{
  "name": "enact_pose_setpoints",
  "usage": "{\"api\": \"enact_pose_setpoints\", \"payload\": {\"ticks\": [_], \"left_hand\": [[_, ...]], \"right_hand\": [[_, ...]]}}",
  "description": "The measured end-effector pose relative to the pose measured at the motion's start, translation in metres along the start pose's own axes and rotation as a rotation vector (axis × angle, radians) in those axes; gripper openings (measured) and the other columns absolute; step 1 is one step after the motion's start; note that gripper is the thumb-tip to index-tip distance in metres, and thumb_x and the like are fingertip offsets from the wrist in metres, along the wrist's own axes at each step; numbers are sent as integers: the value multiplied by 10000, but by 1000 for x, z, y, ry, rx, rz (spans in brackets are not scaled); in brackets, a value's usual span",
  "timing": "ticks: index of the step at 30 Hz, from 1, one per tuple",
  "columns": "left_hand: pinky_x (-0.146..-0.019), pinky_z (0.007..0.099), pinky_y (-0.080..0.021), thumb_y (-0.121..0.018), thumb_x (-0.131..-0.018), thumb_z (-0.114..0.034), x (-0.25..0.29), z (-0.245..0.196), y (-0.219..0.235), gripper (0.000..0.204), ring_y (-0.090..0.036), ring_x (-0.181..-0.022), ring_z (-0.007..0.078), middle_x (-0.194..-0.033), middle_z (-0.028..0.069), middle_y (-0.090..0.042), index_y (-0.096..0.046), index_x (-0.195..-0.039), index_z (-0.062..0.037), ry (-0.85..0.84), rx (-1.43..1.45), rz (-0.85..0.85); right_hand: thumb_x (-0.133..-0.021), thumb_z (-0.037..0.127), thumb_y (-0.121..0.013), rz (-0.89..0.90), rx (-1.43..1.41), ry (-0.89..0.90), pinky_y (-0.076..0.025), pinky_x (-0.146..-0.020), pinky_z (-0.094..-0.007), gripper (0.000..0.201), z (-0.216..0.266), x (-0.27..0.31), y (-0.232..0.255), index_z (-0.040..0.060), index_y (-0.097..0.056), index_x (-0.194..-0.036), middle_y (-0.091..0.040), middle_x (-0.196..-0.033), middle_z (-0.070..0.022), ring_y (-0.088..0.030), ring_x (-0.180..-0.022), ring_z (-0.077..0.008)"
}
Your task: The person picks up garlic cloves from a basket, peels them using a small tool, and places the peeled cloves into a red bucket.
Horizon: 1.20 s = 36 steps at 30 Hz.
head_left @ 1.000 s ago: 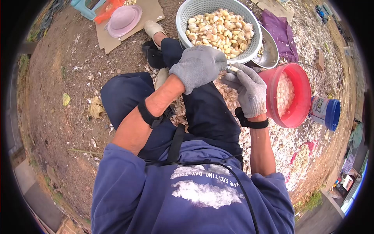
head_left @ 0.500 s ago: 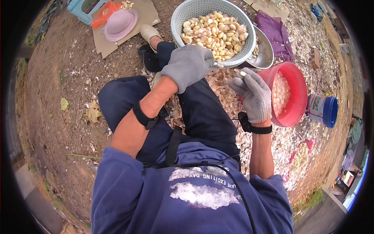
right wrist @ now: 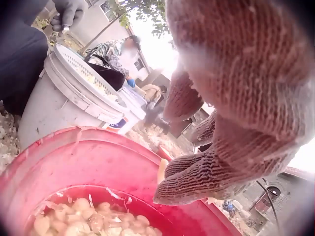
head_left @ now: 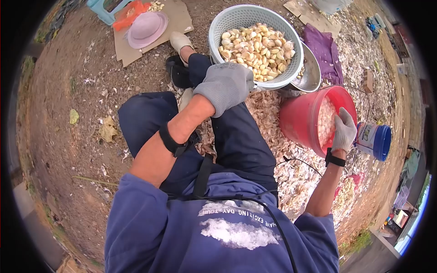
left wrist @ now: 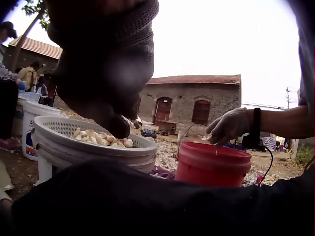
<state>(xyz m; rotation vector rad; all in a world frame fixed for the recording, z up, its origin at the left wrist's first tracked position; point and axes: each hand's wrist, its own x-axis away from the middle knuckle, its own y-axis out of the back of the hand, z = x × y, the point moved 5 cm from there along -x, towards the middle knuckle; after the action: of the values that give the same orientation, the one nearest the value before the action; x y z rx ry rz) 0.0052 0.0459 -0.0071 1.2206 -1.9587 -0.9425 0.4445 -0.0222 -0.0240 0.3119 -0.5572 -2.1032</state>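
Note:
My left hand (head_left: 227, 84), in a grey glove, is curled beside the near rim of the grey-white basket (head_left: 210, 41). A small whitish piece (right wrist: 65, 29) shows at its fingertips in the right wrist view; its kind I cannot tell. Unpeeled and loose garlic cloves (head_left: 259, 50) fill the basket. My right hand (head_left: 345, 129), also gloved, is over the mouth of the red bucket (head_left: 296, 118), fingers bent downward. A pale garlic clove (right wrist: 162, 170) is pinched at its fingertips. Below it, peeled cloves (right wrist: 88, 219) lie inside the bucket.
A metal bowl (head_left: 312, 73) sits beside the basket, near a purple cloth (head_left: 324, 50). The blue-and-white tub (head_left: 378, 141) stands right of the bucket. Garlic skins (head_left: 296, 182) cover the ground. A pink hat (head_left: 148, 29) lies on cardboard. Another person (right wrist: 110, 56) sits beyond the basket.
My right hand has moved away from the left hand, rightward to over the red bucket, with a clove. The left hand stays near the basket rim.

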Motion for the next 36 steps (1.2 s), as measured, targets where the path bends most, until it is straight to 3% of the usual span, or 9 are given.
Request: {"api": "enact_pose_setpoints", "payload": {"ticks": [3,6,9,10,14,23,26,29,36], "left_hand": [[-895,497,-559,-626,-994,-320,0,-3,1,266,-752,-967,375,-963,167,-782,-812,-1038,-135,6,-7,22],[-893,503,-561,-637,-990,-323,-1,-3,-2,261,-753,-962,382,-963,166,-782,-809,-1040,-134,-17,-5,7],[-896,504,-562,-648,-988,-324,-1,-3,-2,253,-754,-966,381,-964,167,-782,-803,-1036,-130,-14,-21,6],[-890,504,-564,-655,-986,-318,-1,-4,0,244,-756,-957,381,-957,168,-781,-798,-1028,-126,-20,-30,8],[-853,511,-575,-667,-987,-309,-1,-6,2,226,-760,-915,387,-920,176,-773,-776,-1009,-111,-59,-44,-38],[-838,525,-581,-660,-1004,-332,-4,-9,0,246,-765,-917,394,-896,178,-768,-747,-1039,-106,-51,-106,-15],[-863,527,-577,-651,-1007,-340,-6,-10,4,259,-766,-934,392,-907,180,-772,-755,-1040,-105,-2,-83,38],[-887,516,-574,-642,-1008,-340,-6,-10,3,270,-767,-945,385,-918,184,-775,-771,-1042,-105,-7,-61,-23],[-881,503,-578,-640,-1006,-333,-8,-11,3,284,-765,-928,383,-926,187,-780,-806,-1059,-108,14,3,-48]], "right_hand": [[-977,40,-725,121,71,200,-561,-901,-284,272,53,5,-48,4,-790,-1239,-813,-1103,-73,-723,-967,-124],[-978,51,-718,348,133,387,-561,-891,-264,236,104,22,-116,27,-803,-1197,-819,-1055,-67,-731,-956,-110],[-932,107,-719,490,373,685,-601,-846,-393,213,123,14,-180,99,-825,-1116,-801,-1026,-146,-779,-943,-289],[-908,164,-696,536,624,748,-599,-843,-476,193,123,7,-216,121,-826,-1044,-784,-1000,-165,-760,-951,-369],[-839,143,-668,589,905,878,-604,-820,-522,191,105,-10,-268,111,-812,-961,-776,-930,-205,-763,-897,-418],[-835,134,-659,785,1011,846,-603,-855,-516,219,102,-8,-276,62,-813,-973,-772,-977,-258,-754,-948,-440],[-877,182,-712,758,675,756,-601,-852,-456,251,118,-4,-253,60,-820,-1068,-787,-988,-226,-775,-925,-366],[-938,152,-780,826,167,301,-568,-786,-296,267,122,4,-230,17,-787,-1168,-795,-994,-75,-710,-828,-133],[-993,98,-754,771,-152,76,-619,-792,-269,263,140,53,-195,-32,-734,-1220,-771,-1011,-73,-727,-880,-114]]}}
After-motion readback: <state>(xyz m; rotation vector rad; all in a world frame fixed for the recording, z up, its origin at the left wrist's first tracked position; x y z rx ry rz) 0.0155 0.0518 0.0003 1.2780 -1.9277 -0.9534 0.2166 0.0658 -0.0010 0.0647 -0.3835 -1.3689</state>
